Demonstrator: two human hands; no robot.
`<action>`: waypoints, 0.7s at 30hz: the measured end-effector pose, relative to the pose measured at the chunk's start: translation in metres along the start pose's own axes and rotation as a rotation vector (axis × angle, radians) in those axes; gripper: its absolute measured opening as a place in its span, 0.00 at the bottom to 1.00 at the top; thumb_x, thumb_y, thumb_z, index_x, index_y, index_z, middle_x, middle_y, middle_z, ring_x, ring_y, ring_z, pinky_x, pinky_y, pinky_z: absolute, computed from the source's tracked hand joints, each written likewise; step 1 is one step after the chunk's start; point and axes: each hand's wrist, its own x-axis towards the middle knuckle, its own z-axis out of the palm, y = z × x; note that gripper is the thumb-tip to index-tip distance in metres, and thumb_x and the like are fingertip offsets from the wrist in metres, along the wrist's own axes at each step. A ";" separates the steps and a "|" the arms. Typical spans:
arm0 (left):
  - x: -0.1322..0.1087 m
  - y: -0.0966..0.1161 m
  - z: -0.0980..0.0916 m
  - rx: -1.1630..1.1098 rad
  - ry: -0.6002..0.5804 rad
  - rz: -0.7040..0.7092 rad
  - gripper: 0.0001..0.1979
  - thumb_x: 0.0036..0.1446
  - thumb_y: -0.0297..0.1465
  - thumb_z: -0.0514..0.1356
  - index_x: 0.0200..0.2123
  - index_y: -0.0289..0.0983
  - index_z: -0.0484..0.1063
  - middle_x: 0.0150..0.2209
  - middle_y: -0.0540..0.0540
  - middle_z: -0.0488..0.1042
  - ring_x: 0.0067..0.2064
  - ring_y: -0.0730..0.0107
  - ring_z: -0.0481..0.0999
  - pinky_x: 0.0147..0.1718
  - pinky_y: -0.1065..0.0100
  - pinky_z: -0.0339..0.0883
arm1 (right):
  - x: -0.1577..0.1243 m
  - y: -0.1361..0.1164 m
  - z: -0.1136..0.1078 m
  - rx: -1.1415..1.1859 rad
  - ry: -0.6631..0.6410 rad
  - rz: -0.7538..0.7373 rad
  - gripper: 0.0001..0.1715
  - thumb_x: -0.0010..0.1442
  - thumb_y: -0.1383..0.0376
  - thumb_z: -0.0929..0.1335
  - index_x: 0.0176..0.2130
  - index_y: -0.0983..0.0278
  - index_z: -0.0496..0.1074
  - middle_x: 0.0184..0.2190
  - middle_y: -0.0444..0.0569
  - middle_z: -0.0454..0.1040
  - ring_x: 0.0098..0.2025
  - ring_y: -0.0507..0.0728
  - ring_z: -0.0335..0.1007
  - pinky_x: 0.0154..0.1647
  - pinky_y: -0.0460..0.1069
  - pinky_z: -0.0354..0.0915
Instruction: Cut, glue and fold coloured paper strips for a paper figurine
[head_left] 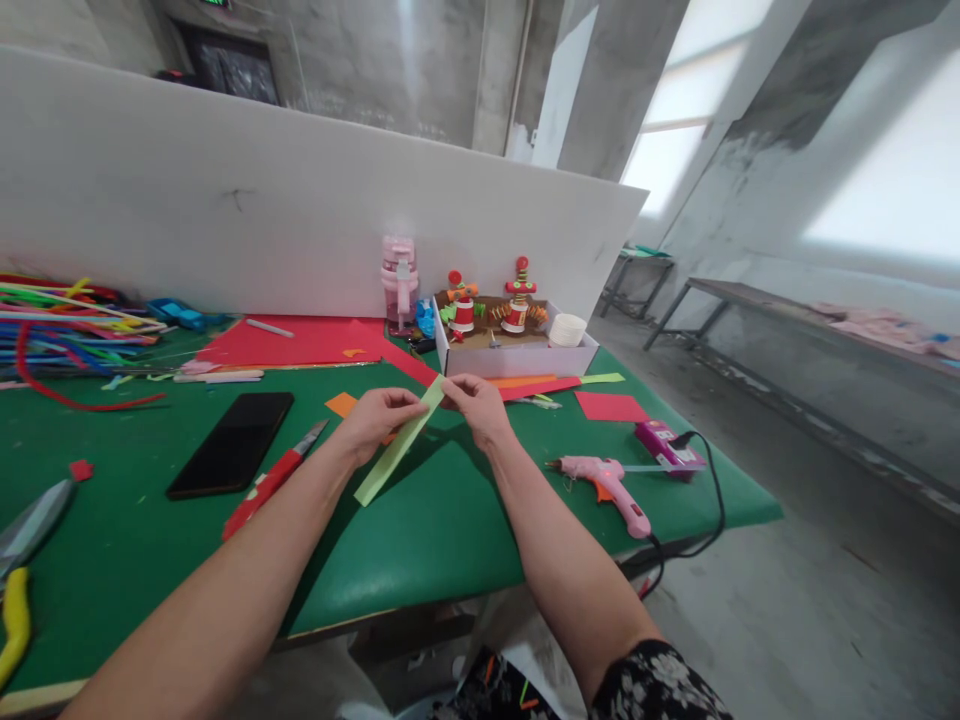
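A light green paper strip (390, 464) slants above the green tabletop, its lower end pointing toward me. My left hand (380, 420) pinches the strip's left edge near the middle. At the upper end, my right hand (478, 405) grips it between thumb and fingers. Behind my hands lie red paper strips (409, 362) and an orange paper piece (342, 404). A box cutter with a red handle (271, 484) rests beside my left forearm, and a pink glue gun (606, 482) lies to the right of my right forearm.
A white box (517, 362) holding small craft figures (516, 305) and white cups (568, 330) stands behind my hands. A pink bottle (400, 285) is next to it. The black phone (231, 445), scissors (34, 525) and pipe cleaners (67, 330) lie left. A cord (720, 490) hangs off the right edge.
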 end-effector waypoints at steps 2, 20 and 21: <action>0.003 -0.001 -0.003 0.048 0.001 0.025 0.20 0.30 0.47 0.73 0.20 0.37 0.77 0.18 0.46 0.74 0.19 0.70 0.67 0.20 0.68 0.60 | 0.002 0.001 0.000 0.004 0.019 -0.027 0.15 0.42 0.55 0.77 0.26 0.62 0.77 0.23 0.42 0.75 0.27 0.51 0.69 0.36 0.48 0.68; 0.000 -0.005 0.023 -0.061 0.184 0.224 0.26 0.43 0.51 0.67 0.36 0.35 0.79 0.33 0.42 0.81 0.31 0.67 0.74 0.28 0.69 0.63 | -0.006 0.002 0.019 0.453 0.026 0.116 0.16 0.42 0.66 0.79 0.28 0.61 0.70 0.26 0.41 0.78 0.30 0.52 0.76 0.42 0.49 0.73; 0.002 -0.007 0.021 -0.093 0.188 0.210 0.27 0.42 0.51 0.68 0.36 0.34 0.80 0.33 0.42 0.81 0.31 0.67 0.74 0.28 0.69 0.63 | -0.008 0.004 0.021 0.453 -0.001 0.114 0.17 0.42 0.66 0.79 0.27 0.61 0.70 0.26 0.41 0.78 0.31 0.52 0.76 0.43 0.50 0.73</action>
